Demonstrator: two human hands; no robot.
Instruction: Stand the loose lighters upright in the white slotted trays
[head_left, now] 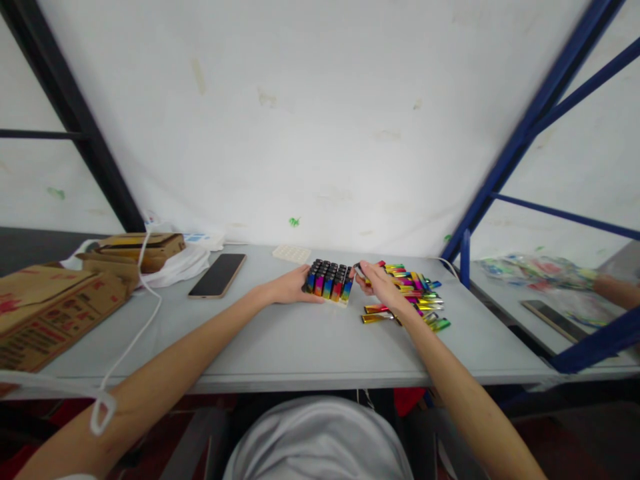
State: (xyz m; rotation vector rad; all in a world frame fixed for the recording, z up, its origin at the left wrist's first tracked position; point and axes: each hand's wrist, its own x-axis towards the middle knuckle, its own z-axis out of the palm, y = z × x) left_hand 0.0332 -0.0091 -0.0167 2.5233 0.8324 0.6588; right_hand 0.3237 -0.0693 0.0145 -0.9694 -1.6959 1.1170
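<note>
A block of upright lighters [327, 279] with black tops and shiny rainbow-coloured bodies stands in a pale tray [341, 304] on the table. My left hand [291, 287] grips the left side of this block, thumb at the front and fingers behind. Just right of the block, my right hand [376, 283] is closed on a lighter [357, 268], its dark top showing between thumb and fingers; the rest is mostly hidden. Beneath and beyond the right hand lies a loose pile of metallic lighters [425, 304] in gold, green, pink and blue.
A pale tray with hollows [291, 253] lies near the wall. To the left are a phone [218, 275], cardboard boxes [65, 307] and a white cable [143, 333]. Blue frame posts [515, 143] rise at right; beyond them another person's arm [615, 291] shows beside plastic bags.
</note>
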